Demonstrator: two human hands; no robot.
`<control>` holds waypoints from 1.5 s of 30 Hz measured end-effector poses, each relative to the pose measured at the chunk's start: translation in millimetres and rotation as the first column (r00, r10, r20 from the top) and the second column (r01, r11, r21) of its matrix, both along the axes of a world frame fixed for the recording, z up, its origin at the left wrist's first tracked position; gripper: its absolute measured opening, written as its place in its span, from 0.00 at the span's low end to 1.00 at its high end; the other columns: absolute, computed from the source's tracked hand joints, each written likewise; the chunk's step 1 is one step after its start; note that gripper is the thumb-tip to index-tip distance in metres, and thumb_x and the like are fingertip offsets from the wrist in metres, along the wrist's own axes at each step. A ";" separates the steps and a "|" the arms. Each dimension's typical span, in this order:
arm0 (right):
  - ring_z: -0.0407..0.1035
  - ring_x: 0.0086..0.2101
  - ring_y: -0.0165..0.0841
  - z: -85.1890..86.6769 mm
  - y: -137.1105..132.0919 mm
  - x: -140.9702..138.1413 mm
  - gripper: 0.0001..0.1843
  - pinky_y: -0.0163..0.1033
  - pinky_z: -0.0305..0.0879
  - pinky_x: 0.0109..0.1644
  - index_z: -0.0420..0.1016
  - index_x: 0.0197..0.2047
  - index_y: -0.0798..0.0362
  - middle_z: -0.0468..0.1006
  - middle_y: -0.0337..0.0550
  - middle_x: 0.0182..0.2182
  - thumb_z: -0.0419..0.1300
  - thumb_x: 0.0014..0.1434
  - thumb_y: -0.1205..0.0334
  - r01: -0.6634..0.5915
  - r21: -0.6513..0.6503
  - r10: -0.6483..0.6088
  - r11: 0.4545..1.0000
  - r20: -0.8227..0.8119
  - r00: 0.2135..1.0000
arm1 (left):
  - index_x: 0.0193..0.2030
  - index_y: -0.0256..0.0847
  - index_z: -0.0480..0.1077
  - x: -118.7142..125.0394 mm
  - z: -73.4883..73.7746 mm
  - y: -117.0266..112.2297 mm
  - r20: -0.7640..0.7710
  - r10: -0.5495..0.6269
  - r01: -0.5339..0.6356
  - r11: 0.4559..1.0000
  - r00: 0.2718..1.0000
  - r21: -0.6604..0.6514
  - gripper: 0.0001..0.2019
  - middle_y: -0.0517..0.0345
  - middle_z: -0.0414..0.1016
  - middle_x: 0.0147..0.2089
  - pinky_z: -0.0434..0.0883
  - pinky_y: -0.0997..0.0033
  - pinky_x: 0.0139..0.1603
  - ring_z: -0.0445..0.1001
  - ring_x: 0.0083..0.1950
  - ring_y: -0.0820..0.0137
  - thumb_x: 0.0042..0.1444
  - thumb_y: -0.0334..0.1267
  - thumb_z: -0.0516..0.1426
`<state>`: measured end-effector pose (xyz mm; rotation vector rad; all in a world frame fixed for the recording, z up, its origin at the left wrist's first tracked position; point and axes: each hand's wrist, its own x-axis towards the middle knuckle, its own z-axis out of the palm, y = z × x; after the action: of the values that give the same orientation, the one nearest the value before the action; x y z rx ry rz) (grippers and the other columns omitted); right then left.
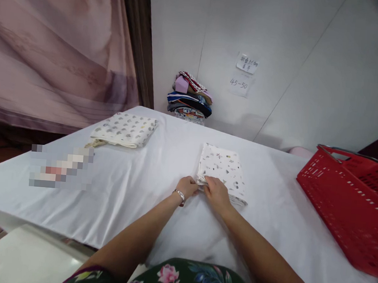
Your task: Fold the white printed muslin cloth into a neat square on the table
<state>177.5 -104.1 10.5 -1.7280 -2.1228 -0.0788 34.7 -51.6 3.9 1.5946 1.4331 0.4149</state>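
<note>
A folded white cloth with small dark prints lies flat on the white-covered table in front of me. My left hand, with a bracelet at the wrist, is closed in a pinch at the cloth's near left corner. Beside it, my right hand grips the near edge, its fingers on top of the layers and partly hiding them. Further left on the table rests another folded cloth, cream with grey prints; neither hand touches it.
A red plastic basket stands on the right of the white tablecloth. Stacked folded fabrics sit against the wall behind the table. Paper notes hang there. A pink curtain covers the left side. A pixelated patch hides something at left.
</note>
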 end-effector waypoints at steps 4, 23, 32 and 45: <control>0.65 0.42 0.37 -0.8 1.0 1.2 0.15 0.39 0.60 0.45 0.66 0.50 0.53 0.73 0.46 0.44 0.50 0.59 0.66 0.010 0.014 -0.009 1.000 -0.048 0.999 | 0.39 0.37 0.65 4.4 -0.9 -1.3 0.075 0.042 -0.040 0.999 0.996 -0.032 0.11 0.56 0.76 0.33 0.65 0.79 0.21 0.72 0.23 0.75 0.50 0.38 0.57; 0.65 0.46 0.38 -1.9 3.2 6.7 0.18 0.41 0.61 0.48 0.65 0.53 0.55 0.73 0.48 0.47 0.48 0.60 0.64 0.038 0.042 -0.032 0.998 -0.135 0.990 | 0.52 0.34 0.61 13.7 -10.0 4.0 0.270 0.188 -0.143 0.973 0.944 -0.179 0.25 0.66 0.67 0.22 0.57 0.77 0.18 0.60 0.16 0.78 0.46 0.34 0.60; 0.66 0.41 0.37 4.3 1.1 -0.6 0.16 0.40 0.61 0.43 0.66 0.51 0.54 0.74 0.48 0.43 0.48 0.60 0.67 0.017 0.019 -0.017 1.000 -0.039 0.999 | 0.51 0.32 0.60 10.7 -3.8 -0.7 0.413 0.260 -0.173 0.956 0.873 -0.236 0.24 0.69 0.63 0.20 0.55 0.78 0.17 0.58 0.16 0.79 0.45 0.30 0.58; 0.65 0.46 0.42 -17.3 -4.8 -3.4 0.24 0.47 0.63 0.47 0.60 0.56 0.58 0.70 0.56 0.47 0.54 0.55 0.64 0.029 0.099 -0.023 0.995 -0.059 0.998 | 0.57 0.36 0.55 10.0 2.3 -11.3 0.539 0.244 -0.236 0.968 0.806 -0.086 0.30 0.66 0.69 0.25 0.65 0.76 0.27 0.66 0.24 0.76 0.44 0.29 0.56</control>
<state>174.2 -108.9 -6.8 -1.6803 -2.0201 -0.1379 44.8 -62.8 6.2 1.1446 1.1776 0.9289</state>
